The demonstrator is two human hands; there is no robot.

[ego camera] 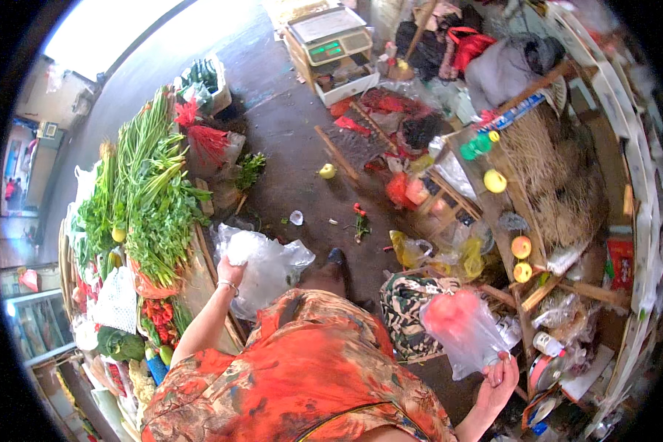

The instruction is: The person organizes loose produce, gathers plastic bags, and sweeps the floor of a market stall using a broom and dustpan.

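My left hand point(231, 274), a bracelet on its wrist, grips a crumpled clear plastic bag point(271, 265) beside the vegetable stand. What that bag holds, if anything, cannot be made out. Off to the right, my right hand point(497, 377) holds a second clear plastic bag point(467, 345) by its gathered end. Red rounded things point(452, 310), possibly tomatoes, show through that bag's far part, partly blurred. It overlaps a camouflage-patterned cloth bag point(406, 306).
Leafy green vegetables point(157, 221) and red peppers point(159, 319) crowd the stand at left. A digital scale point(331, 41) stands ahead on a wooden support. Loose fruit point(495, 181) rests on a wooden board at right. A yellow-green fruit point(327, 171) and scraps lie on the floor.
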